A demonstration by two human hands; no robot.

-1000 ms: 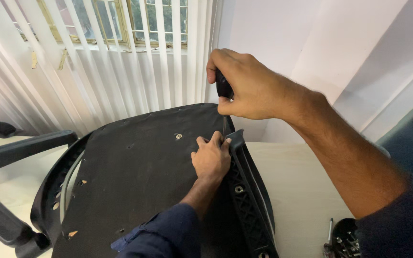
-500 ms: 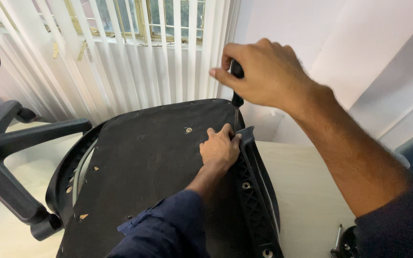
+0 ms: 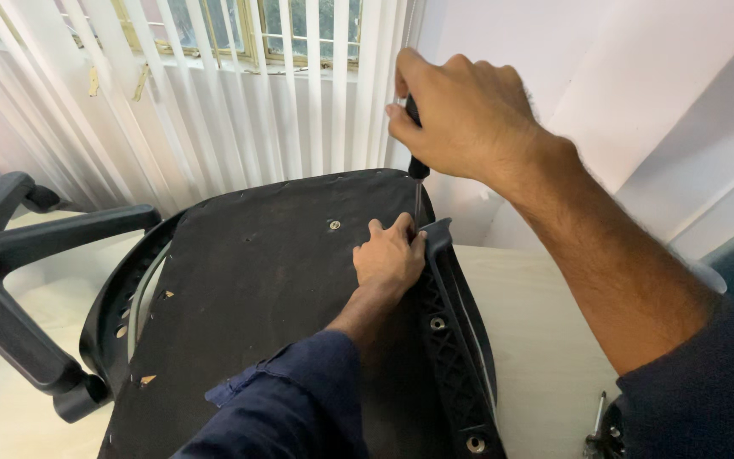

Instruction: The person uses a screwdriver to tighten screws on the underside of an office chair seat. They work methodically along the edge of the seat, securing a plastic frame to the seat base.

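Note:
An upturned black office-chair seat (image 3: 256, 280) lies with its flat underside up, a ribbed black plastic armrest bracket (image 3: 452, 340) along its right edge. My right hand (image 3: 460, 119) grips the dark handle of a screwdriver (image 3: 417, 187) held upright, its thin shaft pointing down at the bracket's far end. My left hand (image 3: 388, 255) rests on the seat beside the shaft tip, fingers pressed against the bracket's top corner. A metal screw insert (image 3: 334, 225) shows in the seat just left of that hand.
A chair's black star base (image 3: 19, 255) sticks up at the left. White vertical blinds (image 3: 239, 102) cover the window behind. The seat rests on a pale tabletop (image 3: 537, 340); a metal tool (image 3: 596, 421) lies at the lower right. A white wall stands to the right.
My right hand with the screwdriver has stayed above the bracket's far corner and turned slightly. The camera has drifted, bringing the chair base further into view at the left.

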